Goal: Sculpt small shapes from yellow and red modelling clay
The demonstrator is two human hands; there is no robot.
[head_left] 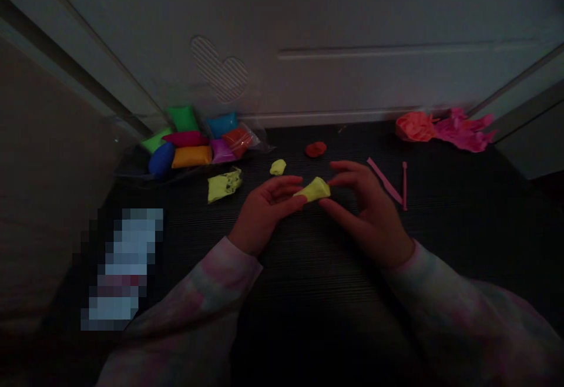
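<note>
While we pinch yellow clay (314, 189) in our left hand (268, 211), a smooth flared wedge above the grained table (304, 269), long axis nearly crosswise, wide end rightward and slightly away, our right hand (370, 216) curves open beside it, red lump (315, 150) beyond.

- Nearer the wearer than the fingers (294, 204): open bench (308, 281) between the sleeves (231, 269).
- Between both hands' fingers: the clay (314, 189) fills the gap.
- Just beyond the left fingers: a yellow lump (277, 167); left of it, a packet (224, 185), then pouches (192, 157) crowding that side.
- Beyond the right fingers: a lane right of the red lump (315, 150), stopped by the panel (374, 84).
- Right of them: two flat pink tools (388, 184), then open bench.
</note>
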